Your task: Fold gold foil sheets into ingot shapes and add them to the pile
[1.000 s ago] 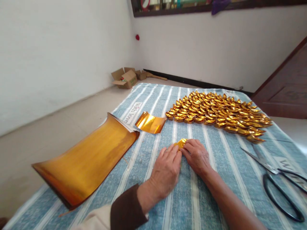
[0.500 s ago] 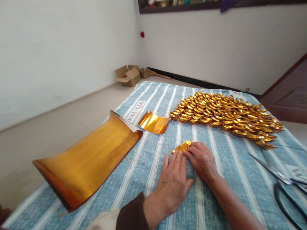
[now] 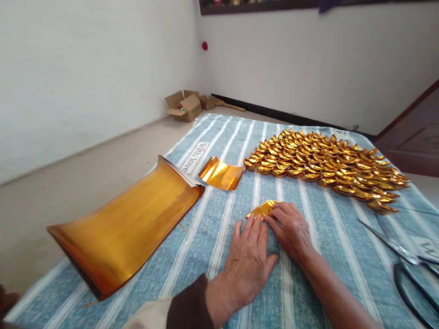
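A small folded piece of gold foil paper [image 3: 263, 210] lies on the striped cloth in front of me. My left hand [image 3: 249, 260] rests palm down with its fingers stretched out, the fingertips pressing on the near edge of the folded paper. At the paper's right end, my right hand [image 3: 291, 228] has thumb and fingers bent together, pinching it. Part of the paper is hidden under the right fingers. Beyond the hands lies a small curved stack of gold foil sheets [image 3: 222, 174]. Many folded gold paper ingots [image 3: 322, 164] stand in tight rows at the back right.
A thick pile of large gold foil sheets [image 3: 126, 228] lies on the left of the table. Black-handled scissors [image 3: 404, 256] rest at the right edge. Blue and white striped cloth [image 3: 192, 283] covers the table. An open cardboard box [image 3: 185, 107] stands on the floor behind.
The view has shifted very slightly. Both hands stay on the folded gold paper in nearly the same pose.
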The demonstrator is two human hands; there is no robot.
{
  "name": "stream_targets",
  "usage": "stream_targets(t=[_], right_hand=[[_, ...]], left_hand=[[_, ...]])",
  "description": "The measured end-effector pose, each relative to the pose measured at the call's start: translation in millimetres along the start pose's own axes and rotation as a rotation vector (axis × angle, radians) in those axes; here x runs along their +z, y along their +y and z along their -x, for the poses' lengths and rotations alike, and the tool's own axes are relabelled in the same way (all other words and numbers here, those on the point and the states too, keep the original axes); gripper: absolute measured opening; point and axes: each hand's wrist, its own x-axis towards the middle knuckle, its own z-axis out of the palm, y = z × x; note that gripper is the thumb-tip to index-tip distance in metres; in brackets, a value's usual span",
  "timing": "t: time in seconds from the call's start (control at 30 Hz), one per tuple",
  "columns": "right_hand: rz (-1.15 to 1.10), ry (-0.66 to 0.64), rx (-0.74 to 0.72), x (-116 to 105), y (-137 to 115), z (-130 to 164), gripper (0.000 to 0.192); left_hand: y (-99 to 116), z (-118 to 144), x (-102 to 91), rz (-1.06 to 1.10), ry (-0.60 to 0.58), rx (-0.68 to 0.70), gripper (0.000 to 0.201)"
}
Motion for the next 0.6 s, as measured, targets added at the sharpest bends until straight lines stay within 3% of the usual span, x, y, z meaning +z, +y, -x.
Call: stream_targets(t=[0.6], right_hand=[[-0.012, -0.003, 0.003, -0.6, 0.7, 0.4, 0.018]], left_hand=[[-2.7, 1.6, -2.3, 0.036, 0.028, 0.002, 0.052]])
